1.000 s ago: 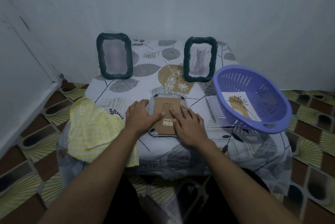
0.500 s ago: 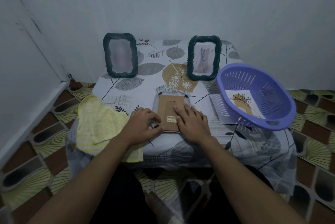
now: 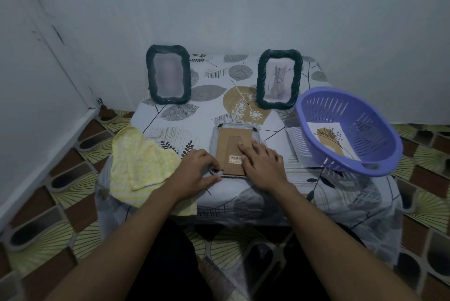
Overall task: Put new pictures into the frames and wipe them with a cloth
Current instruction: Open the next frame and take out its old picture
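The face-down frame (image 3: 233, 147) lies between my hands: left hand (image 3: 194, 174) pinches its near-left corner, and right hand (image 3: 263, 166) lies flat, fingers straight, pressing its cardboard back.

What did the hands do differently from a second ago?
The left hand slid back along the face-down frame to its near left corner, fingers curled there. The right hand stayed flat on it. The cloth and basket did not move.
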`<state>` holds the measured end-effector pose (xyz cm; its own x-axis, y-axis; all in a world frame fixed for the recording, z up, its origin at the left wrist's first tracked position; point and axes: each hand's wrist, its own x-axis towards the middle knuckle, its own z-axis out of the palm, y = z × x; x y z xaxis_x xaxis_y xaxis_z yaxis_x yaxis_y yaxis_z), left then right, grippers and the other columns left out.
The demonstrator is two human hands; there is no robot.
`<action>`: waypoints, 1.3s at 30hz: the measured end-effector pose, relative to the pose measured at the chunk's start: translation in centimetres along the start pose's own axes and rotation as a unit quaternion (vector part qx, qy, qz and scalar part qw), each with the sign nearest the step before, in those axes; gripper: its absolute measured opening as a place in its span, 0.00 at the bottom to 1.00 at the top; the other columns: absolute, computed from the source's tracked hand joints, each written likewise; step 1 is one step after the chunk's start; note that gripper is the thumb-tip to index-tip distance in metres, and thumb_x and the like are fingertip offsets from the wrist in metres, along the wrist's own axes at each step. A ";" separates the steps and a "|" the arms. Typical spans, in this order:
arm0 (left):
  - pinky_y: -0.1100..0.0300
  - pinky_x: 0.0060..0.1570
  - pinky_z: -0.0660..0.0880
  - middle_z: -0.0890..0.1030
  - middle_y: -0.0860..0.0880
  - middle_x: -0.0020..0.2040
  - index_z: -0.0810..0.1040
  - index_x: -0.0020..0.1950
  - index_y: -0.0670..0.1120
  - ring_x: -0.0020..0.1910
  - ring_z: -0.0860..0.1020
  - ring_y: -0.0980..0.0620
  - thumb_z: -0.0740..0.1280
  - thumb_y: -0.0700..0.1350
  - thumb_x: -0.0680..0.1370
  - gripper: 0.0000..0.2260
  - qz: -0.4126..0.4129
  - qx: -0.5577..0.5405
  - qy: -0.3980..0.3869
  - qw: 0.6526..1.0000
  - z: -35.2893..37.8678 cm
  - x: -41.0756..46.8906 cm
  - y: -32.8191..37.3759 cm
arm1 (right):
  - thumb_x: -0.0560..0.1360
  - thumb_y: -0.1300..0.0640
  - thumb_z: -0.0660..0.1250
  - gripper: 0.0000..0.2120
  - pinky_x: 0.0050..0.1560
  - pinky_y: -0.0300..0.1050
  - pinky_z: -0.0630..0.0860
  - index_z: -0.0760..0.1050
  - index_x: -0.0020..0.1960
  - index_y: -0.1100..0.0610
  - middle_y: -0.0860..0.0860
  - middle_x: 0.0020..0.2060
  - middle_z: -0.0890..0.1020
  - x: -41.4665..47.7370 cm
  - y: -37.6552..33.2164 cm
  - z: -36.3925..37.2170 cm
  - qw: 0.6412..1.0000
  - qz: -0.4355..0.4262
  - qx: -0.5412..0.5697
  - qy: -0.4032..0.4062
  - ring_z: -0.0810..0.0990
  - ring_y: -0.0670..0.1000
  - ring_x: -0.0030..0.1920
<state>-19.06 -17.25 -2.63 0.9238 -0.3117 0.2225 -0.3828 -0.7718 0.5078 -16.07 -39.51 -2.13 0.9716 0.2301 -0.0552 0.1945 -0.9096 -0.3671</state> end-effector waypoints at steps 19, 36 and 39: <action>0.44 0.73 0.53 0.59 0.44 0.78 0.55 0.79 0.43 0.77 0.53 0.42 0.53 0.65 0.80 0.35 -0.192 0.078 -0.015 0.978 1.8 3.7 1.7 | 0.84 0.42 0.47 0.23 0.75 0.55 0.48 0.54 0.78 0.36 0.51 0.80 0.56 0.1 0.1 0.3 1.000 -0.003 -0.012 0.003 0.52 0.54 0.79; 0.44 0.69 0.61 0.67 0.47 0.75 0.61 0.76 0.47 0.73 0.64 0.45 0.49 0.72 0.74 0.39 -0.199 0.153 0.038 0.967 3.2 4.0 0.7 | 0.80 0.47 0.61 0.22 0.75 0.55 0.58 0.68 0.74 0.47 0.51 0.76 0.65 0.1 0.9 -0.5 0.992 -0.001 0.122 0.030 0.62 0.55 0.76; 0.44 0.70 0.61 0.67 0.47 0.74 0.62 0.76 0.47 0.73 0.64 0.45 0.51 0.72 0.75 0.38 -0.198 0.151 0.043 0.968 3.3 3.9 0.6 | 0.77 0.43 0.64 0.32 0.74 0.55 0.57 0.61 0.77 0.51 0.51 0.77 0.62 -1.0 1.6 -0.9 0.993 0.020 0.105 0.048 0.59 0.54 0.77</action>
<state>-15.63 -20.77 -4.16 0.9876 0.0789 0.1359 0.0342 -0.9521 0.3039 -16.62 -41.53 -1.89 0.9882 0.1526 0.0118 0.1336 -0.8228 -0.5525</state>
